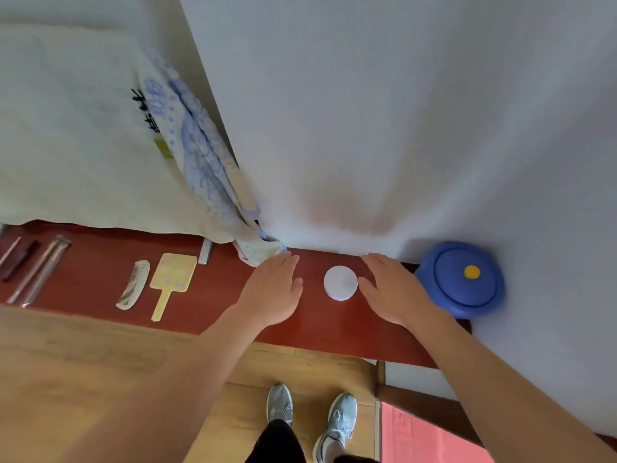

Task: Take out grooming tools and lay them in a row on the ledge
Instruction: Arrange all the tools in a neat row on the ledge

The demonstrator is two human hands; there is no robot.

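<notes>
A round white jar (340, 282) stands on the red-brown ledge (217, 302) between my two hands. My left hand (273, 289) hovers palm down just left of it, fingers apart and empty. My right hand (390, 289) is spread just right of the jar, its thumb close to the jar's side, holding nothing. Further left on the ledge lie a yellow hand mirror (171, 279), a pale comb (133, 284), metal tools (41, 267) and a dark red item (18, 260), laid side by side.
A blue round lidded container (462, 279) with a yellow knob sits at the ledge's right end against the white wall. A pale quilt (73, 128) and a blue-patterned cloth bag (203, 162) hang over the ledge's back. Wooden floor and my shoes are below.
</notes>
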